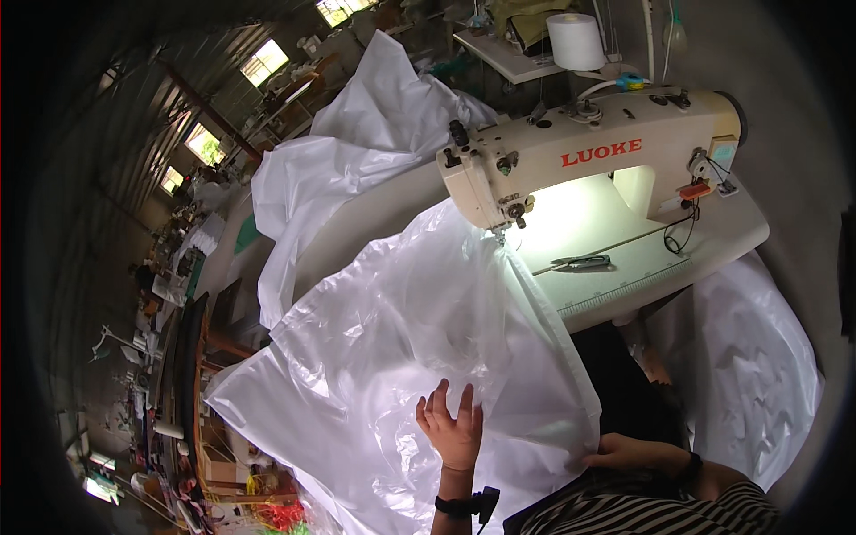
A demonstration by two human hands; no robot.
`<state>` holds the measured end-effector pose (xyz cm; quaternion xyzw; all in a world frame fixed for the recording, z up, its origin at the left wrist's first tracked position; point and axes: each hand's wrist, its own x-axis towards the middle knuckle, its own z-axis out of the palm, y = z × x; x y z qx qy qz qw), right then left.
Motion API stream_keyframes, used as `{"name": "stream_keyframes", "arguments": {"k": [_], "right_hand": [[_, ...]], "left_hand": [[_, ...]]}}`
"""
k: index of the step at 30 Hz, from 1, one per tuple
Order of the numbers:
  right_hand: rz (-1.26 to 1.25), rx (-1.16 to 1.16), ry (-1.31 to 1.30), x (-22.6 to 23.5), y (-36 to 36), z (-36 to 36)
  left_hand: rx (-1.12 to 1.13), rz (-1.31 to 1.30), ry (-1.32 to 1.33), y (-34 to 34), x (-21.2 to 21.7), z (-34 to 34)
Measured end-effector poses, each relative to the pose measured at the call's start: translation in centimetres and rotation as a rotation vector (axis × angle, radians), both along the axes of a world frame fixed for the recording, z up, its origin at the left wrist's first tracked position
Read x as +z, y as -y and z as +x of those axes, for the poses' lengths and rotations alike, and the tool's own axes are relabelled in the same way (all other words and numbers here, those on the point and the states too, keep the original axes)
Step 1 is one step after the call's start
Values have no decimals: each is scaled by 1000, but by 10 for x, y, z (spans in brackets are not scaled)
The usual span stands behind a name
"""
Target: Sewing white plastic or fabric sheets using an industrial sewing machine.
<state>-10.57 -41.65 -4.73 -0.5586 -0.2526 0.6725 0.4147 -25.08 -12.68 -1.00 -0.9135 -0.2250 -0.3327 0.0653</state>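
My left hand [452,428] is bare, and a black band with a small black clip-like box sits on its wrist. My right hand [624,453] is bare too, with a dark band at the wrist. I wear a top with thin black and white stripes, short-sleeved, and dark trousers.
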Motion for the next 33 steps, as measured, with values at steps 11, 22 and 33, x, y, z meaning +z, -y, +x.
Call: {"name": "stream_keyframes", "arguments": {"k": [11, 22, 33], "right_hand": [[167, 127, 342, 56, -5, -15], [854, 19, 993, 106, -20, -19], [470, -136, 177, 8, -80, -8]], "left_hand": [[-417, -718, -56, 67, 63, 4], [-405, -1463, -57, 104, 63, 18], [-571, -822, -159, 113, 60, 18]]}}
